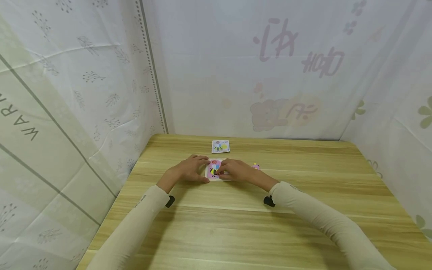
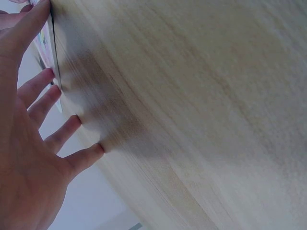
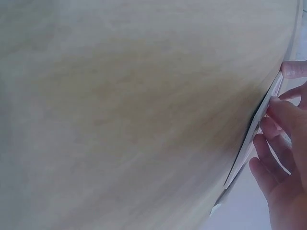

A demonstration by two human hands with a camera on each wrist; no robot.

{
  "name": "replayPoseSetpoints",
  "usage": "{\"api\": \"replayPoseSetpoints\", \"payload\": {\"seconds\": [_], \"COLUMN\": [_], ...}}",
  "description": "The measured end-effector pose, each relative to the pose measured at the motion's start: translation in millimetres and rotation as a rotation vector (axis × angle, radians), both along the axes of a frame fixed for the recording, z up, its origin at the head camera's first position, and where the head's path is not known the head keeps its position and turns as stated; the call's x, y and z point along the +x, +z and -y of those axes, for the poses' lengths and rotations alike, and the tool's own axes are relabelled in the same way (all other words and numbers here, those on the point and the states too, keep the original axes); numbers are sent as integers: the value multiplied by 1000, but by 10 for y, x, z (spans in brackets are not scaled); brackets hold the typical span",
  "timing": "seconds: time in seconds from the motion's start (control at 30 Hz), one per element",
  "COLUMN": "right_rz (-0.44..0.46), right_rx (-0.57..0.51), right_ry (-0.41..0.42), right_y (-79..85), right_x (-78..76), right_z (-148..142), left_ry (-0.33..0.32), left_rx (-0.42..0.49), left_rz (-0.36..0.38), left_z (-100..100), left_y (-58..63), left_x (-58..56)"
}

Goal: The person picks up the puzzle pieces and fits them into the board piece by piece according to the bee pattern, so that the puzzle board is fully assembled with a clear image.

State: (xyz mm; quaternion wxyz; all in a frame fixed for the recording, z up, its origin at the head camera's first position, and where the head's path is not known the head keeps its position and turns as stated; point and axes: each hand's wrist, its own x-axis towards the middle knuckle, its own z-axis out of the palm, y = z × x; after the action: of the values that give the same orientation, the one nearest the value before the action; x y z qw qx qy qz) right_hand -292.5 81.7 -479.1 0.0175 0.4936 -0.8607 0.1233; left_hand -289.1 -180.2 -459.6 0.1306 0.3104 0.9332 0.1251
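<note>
A pink bee picture board (image 1: 213, 174) with a pale border lies flat on the table. My left hand (image 1: 193, 168) rests at its left side, thumb on the near corner and a finger by the far corner. In the left wrist view, the left hand's fingers (image 2: 61, 135) are spread and fairly straight. My right hand (image 1: 237, 169) covers the board's right part, thumb and forefinger pinched together over the bee. What they pinch looks like a small puzzle piece, mostly hidden. The right wrist view shows the right hand (image 3: 288, 139) at the board's edge (image 3: 247, 143).
Beyond the board lies a smaller white card (image 1: 221, 146) with a bee picture. A small purple-and-yellow piece (image 1: 256, 166) lies right of the right hand. The wood-grain table (image 1: 216, 232) meets printed curtains (image 1: 216, 67) at the back and sides.
</note>
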Motion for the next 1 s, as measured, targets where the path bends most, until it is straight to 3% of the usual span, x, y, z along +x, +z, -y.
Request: {"api": "replayPoseSetpoints", "payload": {"seconds": [0.47, 0.77, 1.0], "right_rz": [25, 89, 46], "right_rx": [-27, 1, -23], "right_ry": [16, -106, -127], "right_y": [16, 82, 143], "right_x": [-40, -78, -124], "right_z": [-69, -332, -633], "left_ry": [-2, 2, 2], "left_rx": [-12, -25, -26], "left_rz": [-24, -24, -18], "left_z": [-1, -8, -1], "left_y": [18, 15, -2], "left_x": [-14, -13, -15]}}
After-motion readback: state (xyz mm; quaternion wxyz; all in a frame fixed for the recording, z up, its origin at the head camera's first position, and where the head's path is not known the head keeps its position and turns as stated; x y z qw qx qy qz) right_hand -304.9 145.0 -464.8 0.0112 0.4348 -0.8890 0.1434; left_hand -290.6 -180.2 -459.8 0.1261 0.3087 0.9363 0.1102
